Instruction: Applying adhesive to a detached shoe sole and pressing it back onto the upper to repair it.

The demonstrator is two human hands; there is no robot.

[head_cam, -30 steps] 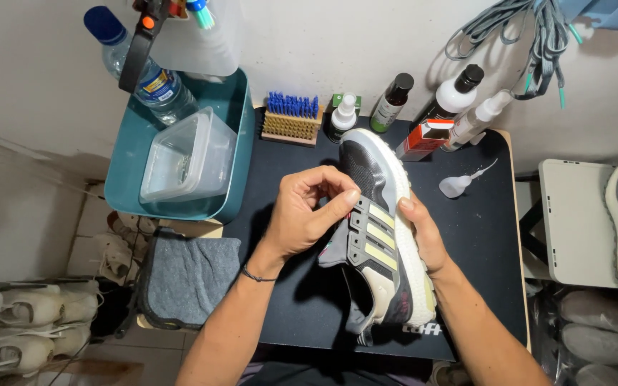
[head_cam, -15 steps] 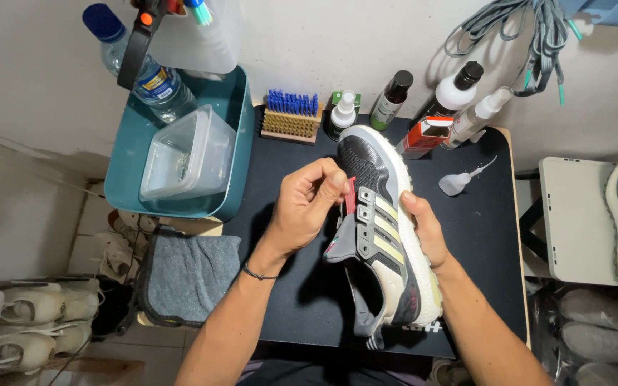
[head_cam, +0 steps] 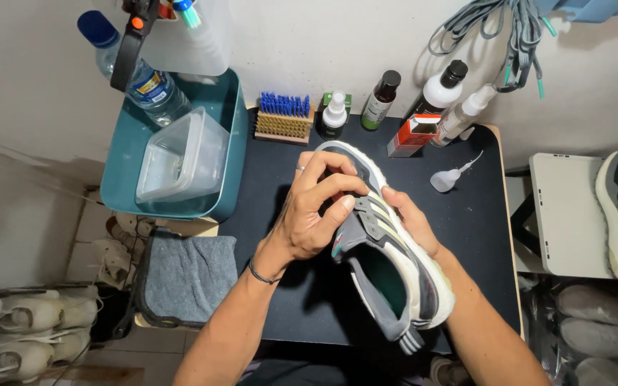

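Tilting further onto its side than a moment ago, the grey knit running shoe with pale stripes and a thick white sole [head_cam: 384, 264] now shows its dark opening, so the lace area faces the left hand [head_cam: 316, 211], whose fingers are curled and pinching at the tongue. The right hand [head_cam: 413, 225] cups the sole from behind, mid-frame above the black bench [head_cam: 481, 236].
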